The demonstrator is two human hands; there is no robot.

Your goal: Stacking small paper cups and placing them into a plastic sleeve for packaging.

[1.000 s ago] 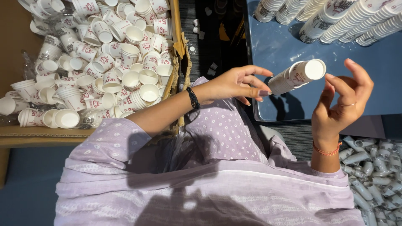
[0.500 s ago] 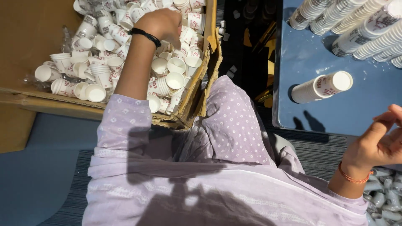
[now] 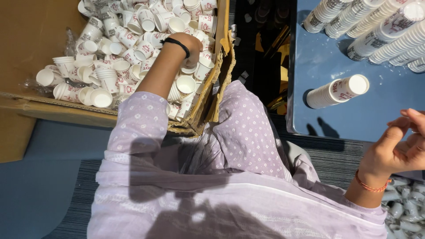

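Note:
My left hand [image 3: 191,48], with a black band at the wrist, reaches down into a cardboard box [image 3: 211,95] full of loose white paper cups [image 3: 110,66] with red print. Its fingers are buried among the cups, so the grip is hidden. A short stack of nested cups [image 3: 338,90] lies on its side on the blue table [image 3: 354,121], touched by neither hand. At the right edge of the view, my right hand [image 3: 396,148] hovers just off the table's near edge. Its fingers are loosely curled and apart, and it holds nothing.
Several long stacks of cups [image 3: 380,26] lie at the far right of the blue table. More cups [image 3: 405,208] lie on the floor at bottom right. A dark gap [image 3: 261,57] separates the box from the table. My lap in lilac cloth fills the foreground.
The cup stack left my hands and now lies on the table. My left arm swung into the box and has pushed lower among the cups. My right hand drew back to the right.

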